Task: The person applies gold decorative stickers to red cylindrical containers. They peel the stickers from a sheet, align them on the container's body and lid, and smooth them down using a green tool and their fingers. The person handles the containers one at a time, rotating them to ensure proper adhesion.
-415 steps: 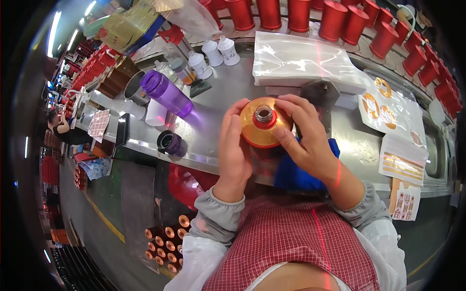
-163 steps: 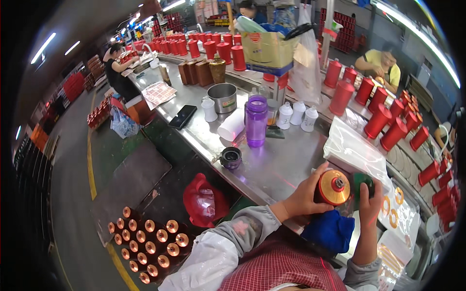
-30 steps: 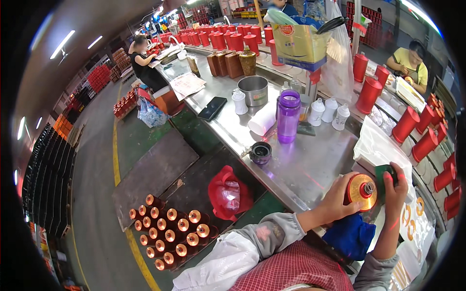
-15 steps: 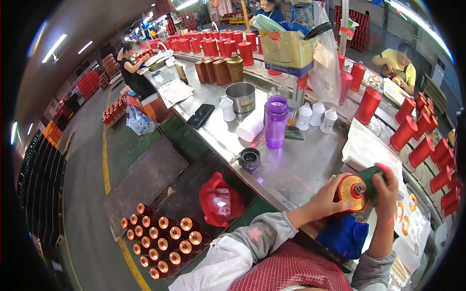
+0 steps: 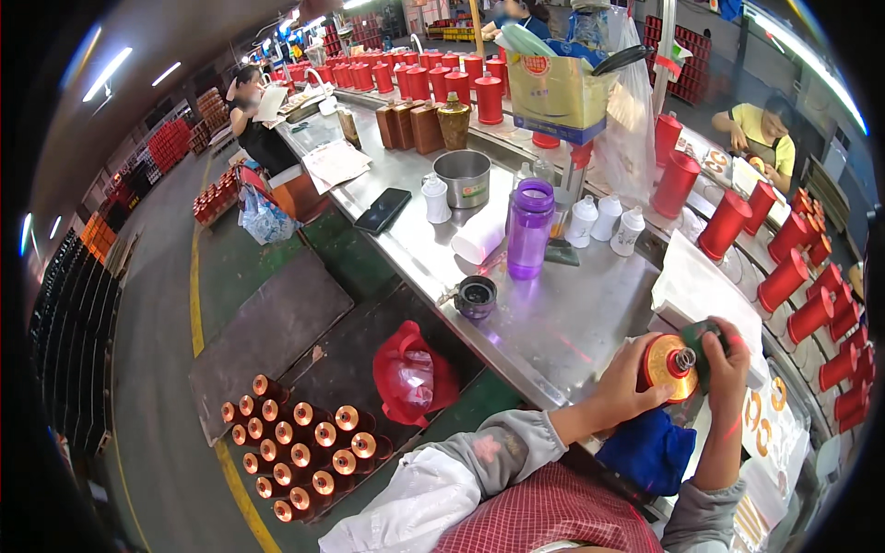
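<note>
Steel bench (image 5: pixel 553 313): spool (image 5: pixel 666 367) between hands (both gripping)

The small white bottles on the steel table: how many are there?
4. One white bottle stands beside the metal pot; three stand right of the purple bottle, at and. More may be hidden.

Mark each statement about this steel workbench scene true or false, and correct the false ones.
1. Both hands hold the orange thread spool. True: left hand, right hand.
2. The translucent purple bottle lies on its side. False: it stands upright.
3. The black phone lies flat on the steel bench. True.
4. The red plastic bag sits on the bench. False: it is below, beside the bench edge.
5. Copper-coloured cones stand on the floor. True.
</note>
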### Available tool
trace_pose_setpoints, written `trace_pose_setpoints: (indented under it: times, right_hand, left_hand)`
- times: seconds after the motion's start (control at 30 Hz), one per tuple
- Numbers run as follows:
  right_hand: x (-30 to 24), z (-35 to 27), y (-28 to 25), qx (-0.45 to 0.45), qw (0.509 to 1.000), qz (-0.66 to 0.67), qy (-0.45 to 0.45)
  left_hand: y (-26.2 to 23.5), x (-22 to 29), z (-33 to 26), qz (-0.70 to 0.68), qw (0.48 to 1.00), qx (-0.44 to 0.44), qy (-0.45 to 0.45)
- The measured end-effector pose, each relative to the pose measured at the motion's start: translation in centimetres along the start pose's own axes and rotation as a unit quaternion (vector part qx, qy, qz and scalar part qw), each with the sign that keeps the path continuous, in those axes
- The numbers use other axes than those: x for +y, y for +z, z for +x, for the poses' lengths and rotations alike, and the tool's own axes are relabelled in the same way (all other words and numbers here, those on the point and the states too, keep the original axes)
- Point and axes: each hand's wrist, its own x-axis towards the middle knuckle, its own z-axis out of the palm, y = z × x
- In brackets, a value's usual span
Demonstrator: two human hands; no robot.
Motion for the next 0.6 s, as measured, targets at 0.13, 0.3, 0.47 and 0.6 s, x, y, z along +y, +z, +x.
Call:
trace_pose_setpoints:
  times: [0.13,0.3,0.47,0.6]
  right_hand:
    - [-0.5,0.2,0.1,0.009,0.999,0.039,0.001]
    - [-1.5,0.6,0.2,0.038,0.997,0.064,0.027]
    - [-1.6,1.0,0.2,0.013,0.997,-0.079,-0.016]
    - [-1.6,1.3,0.4,-0.042,0.995,-0.084,-0.029]
  left_hand:
    - [-0.4,0.2,0.0,-0.004,0.999,-0.026,-0.018]
    - [-0.5,0.1,0.2,0.007,0.999,-0.034,-0.016]
    - [-0.7,-0.1,0.3,0.017,0.999,-0.048,-0.008]
    - [-0.8,-0.2,0.5,-0.027,0.998,-0.058,-0.024]
